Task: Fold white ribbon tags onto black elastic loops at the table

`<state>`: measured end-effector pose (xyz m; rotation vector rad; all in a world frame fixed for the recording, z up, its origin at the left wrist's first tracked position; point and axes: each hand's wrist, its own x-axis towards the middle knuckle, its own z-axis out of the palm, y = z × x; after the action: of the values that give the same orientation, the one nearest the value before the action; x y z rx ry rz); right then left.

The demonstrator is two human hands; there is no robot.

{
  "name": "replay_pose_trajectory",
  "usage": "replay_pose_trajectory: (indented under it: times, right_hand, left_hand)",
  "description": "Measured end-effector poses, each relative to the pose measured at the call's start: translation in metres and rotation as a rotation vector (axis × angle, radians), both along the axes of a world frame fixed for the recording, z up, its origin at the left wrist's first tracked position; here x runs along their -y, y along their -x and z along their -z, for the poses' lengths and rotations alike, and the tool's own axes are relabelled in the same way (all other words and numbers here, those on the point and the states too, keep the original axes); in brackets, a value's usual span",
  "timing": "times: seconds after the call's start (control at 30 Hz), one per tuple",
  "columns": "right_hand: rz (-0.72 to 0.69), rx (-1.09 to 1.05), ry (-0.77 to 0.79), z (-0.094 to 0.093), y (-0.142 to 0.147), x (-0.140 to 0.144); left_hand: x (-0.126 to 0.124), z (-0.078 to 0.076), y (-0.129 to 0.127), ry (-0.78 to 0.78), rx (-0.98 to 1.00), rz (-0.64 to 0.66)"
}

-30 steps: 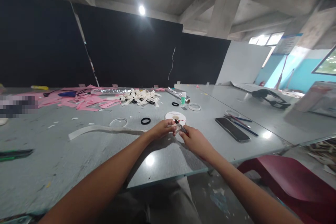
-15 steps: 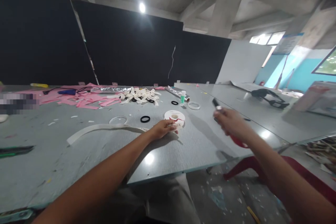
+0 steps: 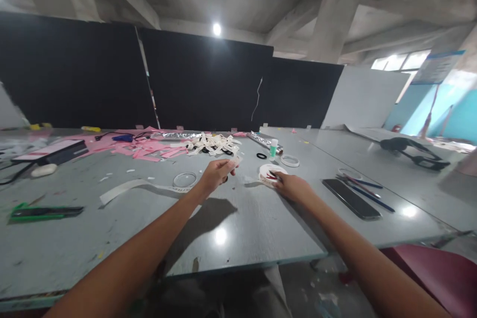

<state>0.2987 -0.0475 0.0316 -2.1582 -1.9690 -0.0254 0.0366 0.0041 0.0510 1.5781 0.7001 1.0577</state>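
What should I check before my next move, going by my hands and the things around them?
1. Left hand gripping the pale strip: ok, it is pinched at the fingertips.
2. Right hand at the spool: ok, the fingers reach its near right side.
3. Long white ribbon lying straight: not ok, it curves at the left.
4. Green cutter with its blade drawn in: cannot tell, too unclear.
5. Phone clear of the right forearm: ok, it lies to its right.
6. Glue stick upright: ok, behind the spool.
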Motion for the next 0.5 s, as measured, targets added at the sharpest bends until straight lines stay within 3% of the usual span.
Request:
replay_pose_trajectory:
  times: [0.1,0.2,0.37,0.43,0.5]
  right_hand:
    - [0.111,0.101,0.024,-0.007,-0.022,0.001]
    - [0.181,0.206,-0.06,-0.008,-0.021,0.002]
    - [-0.085,0.269,-0.061,0.008,0.019,-0.001]
    - [-0.077,0.27,-0.068,0.009,0.033,-0.001]
    - [-0.063,0.226,-0.185,0.002,0.046,-0.001]
  left_hand:
    - [0.0,-0.001,0.012,-0.005,-0.043,-0.041]
    - [-0.004,0.002,0.017,-0.032,-0.108,-0.084]
    - [-0.005,0.014,0.017,-0.154,-0.179,-0.14]
    - [-0.005,0.019,0.019,-0.216,-0.23,-0.151]
    - [-0.005,0.023,0.02,-0.261,-0.281,-0.154]
